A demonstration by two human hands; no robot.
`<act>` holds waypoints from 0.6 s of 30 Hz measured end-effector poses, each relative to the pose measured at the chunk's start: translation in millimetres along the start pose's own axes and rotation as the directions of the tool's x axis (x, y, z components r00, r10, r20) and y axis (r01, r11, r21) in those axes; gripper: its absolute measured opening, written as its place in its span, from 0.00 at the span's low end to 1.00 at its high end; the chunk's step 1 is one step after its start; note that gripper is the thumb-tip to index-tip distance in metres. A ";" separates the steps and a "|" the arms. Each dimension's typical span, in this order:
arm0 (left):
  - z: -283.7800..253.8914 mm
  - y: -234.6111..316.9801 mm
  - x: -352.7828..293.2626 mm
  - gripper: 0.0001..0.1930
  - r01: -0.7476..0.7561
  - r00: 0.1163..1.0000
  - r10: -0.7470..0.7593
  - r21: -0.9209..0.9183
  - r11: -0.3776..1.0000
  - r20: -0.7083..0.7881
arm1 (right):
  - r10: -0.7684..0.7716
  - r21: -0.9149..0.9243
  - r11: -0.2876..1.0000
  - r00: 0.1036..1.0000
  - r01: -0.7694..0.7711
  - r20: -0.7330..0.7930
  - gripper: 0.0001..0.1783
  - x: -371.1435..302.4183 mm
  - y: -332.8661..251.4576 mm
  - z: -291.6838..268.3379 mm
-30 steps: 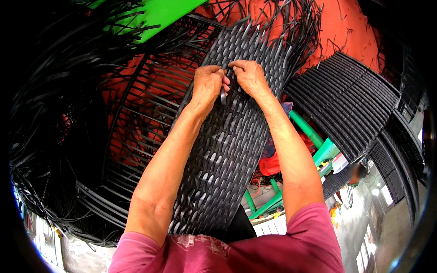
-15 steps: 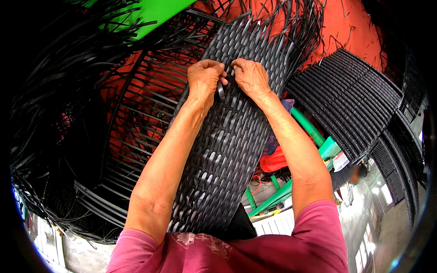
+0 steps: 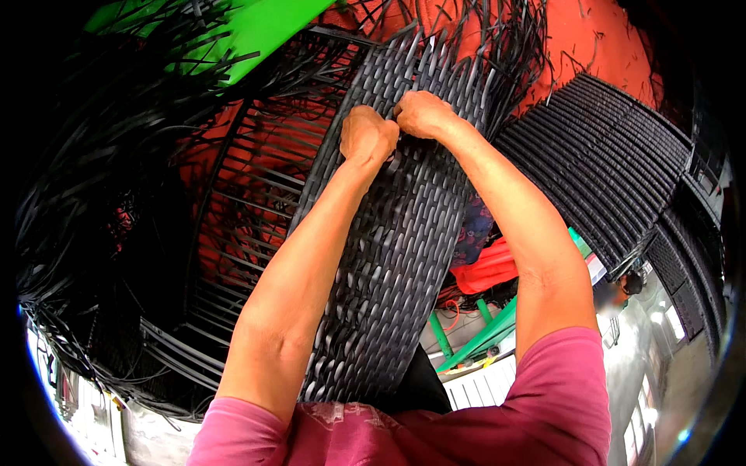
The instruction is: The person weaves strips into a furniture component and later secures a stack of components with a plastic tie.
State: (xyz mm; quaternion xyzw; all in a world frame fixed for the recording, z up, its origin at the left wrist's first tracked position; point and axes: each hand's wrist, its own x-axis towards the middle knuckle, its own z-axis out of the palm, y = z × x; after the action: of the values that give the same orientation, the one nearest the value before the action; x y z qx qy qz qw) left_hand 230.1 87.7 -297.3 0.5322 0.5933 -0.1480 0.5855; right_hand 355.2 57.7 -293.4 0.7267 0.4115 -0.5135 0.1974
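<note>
A long panel woven from flat black plastic strips [image 3: 388, 225] slants up and away in front of me, its loose strip ends [image 3: 509, 54] fanning out at the far end. Over its upper part my left hand [image 3: 369, 133] is closed in a pinch, with the black weaving strip at its fingertips mostly hidden. Close against it on the right, my right hand [image 3: 423, 114] is curled shut near the weave. Whatever lies between the right fingers is hidden by the hand.
To the left is a dark frame with parallel bars [image 3: 256, 186] and a thick mass of loose black strips [image 3: 101, 171]. A ribbed black woven panel [image 3: 598, 155] stands at right. Red sheeting [image 3: 590, 39], a green sheet [image 3: 264, 31], green bars [image 3: 489, 334] and red cloth [image 3: 486, 268] surround the work.
My hands have drawn together, the left moving right and its fingers turning out of sight. The strip end that hung below them is hidden now. The view has shifted slightly.
</note>
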 end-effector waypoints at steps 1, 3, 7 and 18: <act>6.1 8.1 -3.8 0.07 -0.034 0.999 0.034 0.033 0.999 -0.001 | -0.056 0.056 0.997 0.997 0.059 -0.051 0.17 18.4 30.6 20.2; -0.8 6.3 -3.0 0.08 -0.039 0.990 0.057 0.139 0.990 -0.127 | -0.020 0.352 0.936 0.993 -0.021 0.113 0.16 8.8 11.1 6.9; 15.3 17.4 -19.5 0.09 -0.066 0.960 0.127 0.239 0.969 -0.249 | -0.052 0.589 0.799 0.962 -0.122 0.269 0.19 -3.1 12.1 -9.6; 6.2 18.6 -21.0 0.10 -0.082 0.988 0.106 0.193 0.978 -0.114 | -0.088 0.095 0.993 0.978 0.071 0.190 0.08 16.0 -2.5 -23.0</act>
State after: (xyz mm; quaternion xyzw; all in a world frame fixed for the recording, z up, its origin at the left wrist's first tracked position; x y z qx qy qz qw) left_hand 243.1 80.3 -272.8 0.6208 0.5860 -0.1420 0.5010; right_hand 368.8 81.8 -298.6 0.6641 0.3961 -0.6068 0.1839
